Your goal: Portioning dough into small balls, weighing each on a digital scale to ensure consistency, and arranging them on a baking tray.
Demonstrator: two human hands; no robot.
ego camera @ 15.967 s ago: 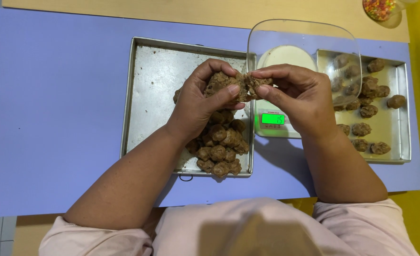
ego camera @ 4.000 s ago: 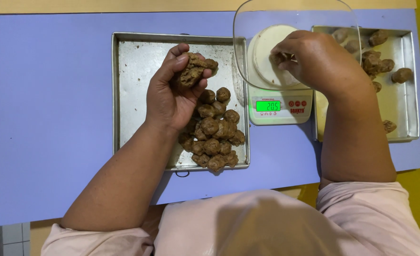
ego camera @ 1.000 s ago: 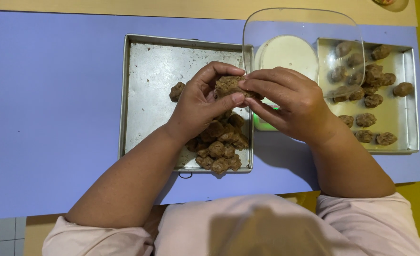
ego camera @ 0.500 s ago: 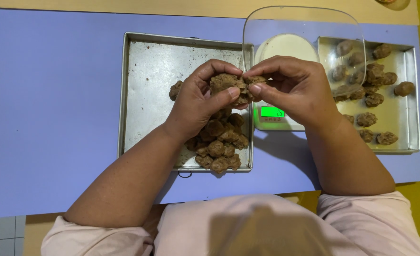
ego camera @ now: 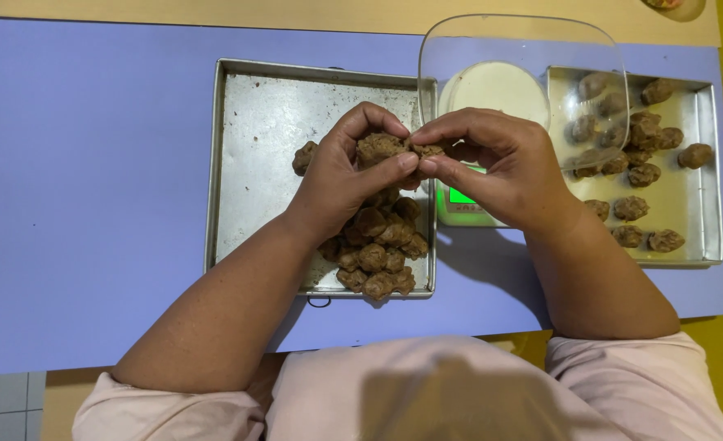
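Grip: left hand point(ego camera: 341, 184) closed around a brown dough lump point(ego camera: 380, 149); right hand point(ego camera: 504, 167) pinches its right edge with fingertips.
Lump: raised over the left metal tray point(ego camera: 251, 155).
Below: pile of dough pieces point(ego camera: 378, 253).
Right: scale point(ego camera: 466, 204), clear bowl point(ego camera: 525, 49), second tray point(ego camera: 700, 220).
Under all: blue tabletop point(ego camera: 92, 180).

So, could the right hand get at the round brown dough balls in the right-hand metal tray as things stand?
Probably yes: the right hand sits just left of the brown dough balls in the right metal tray. Only the clear plastic bowl overhangs the tray's far-left corner.
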